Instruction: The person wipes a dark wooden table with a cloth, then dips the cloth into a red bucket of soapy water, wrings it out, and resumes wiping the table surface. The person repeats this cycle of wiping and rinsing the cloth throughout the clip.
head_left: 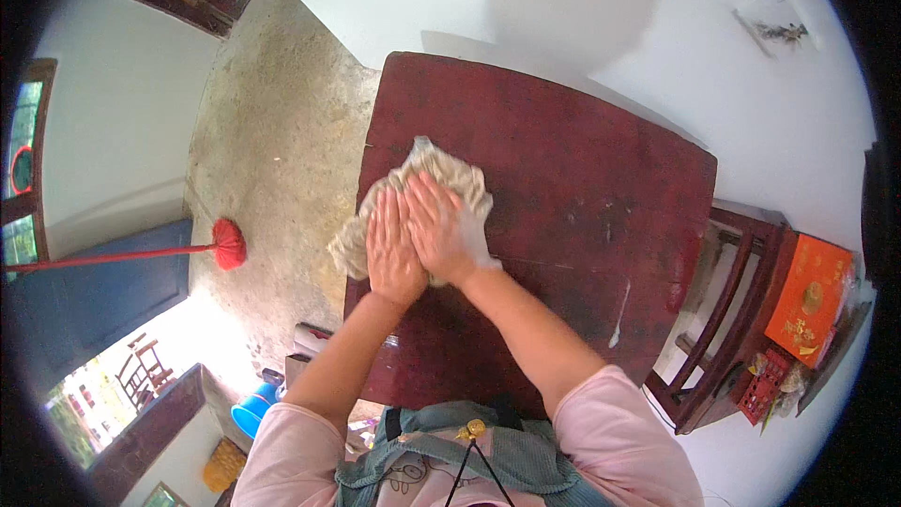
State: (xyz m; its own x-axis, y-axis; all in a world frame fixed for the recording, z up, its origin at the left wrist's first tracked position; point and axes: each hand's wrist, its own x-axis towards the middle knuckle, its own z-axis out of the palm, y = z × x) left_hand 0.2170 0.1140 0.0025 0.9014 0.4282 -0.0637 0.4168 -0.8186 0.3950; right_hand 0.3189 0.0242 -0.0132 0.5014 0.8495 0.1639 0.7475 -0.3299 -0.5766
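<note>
A crumpled beige cloth (450,172) lies near the left edge of a dark red wooden table (549,127), with one corner reaching past that edge. Flat on the cloth rests my left hand (395,246), its fingers extended and close together. My right hand (440,225) is beside it, touching it and also pressed flat on the cloth; it looks slightly blurred. Neither hand has its fingers closed round the cloth. Pale marks and scuffs show on the tabletop to the right of my hands.
A white wall (704,84) runs along the table's far side. At right stands a dark wooden rack (746,310) with an orange box (809,296). Concrete floor (274,134), a red mop-like head on a pole (229,244) and a blue basin (255,410) are at left.
</note>
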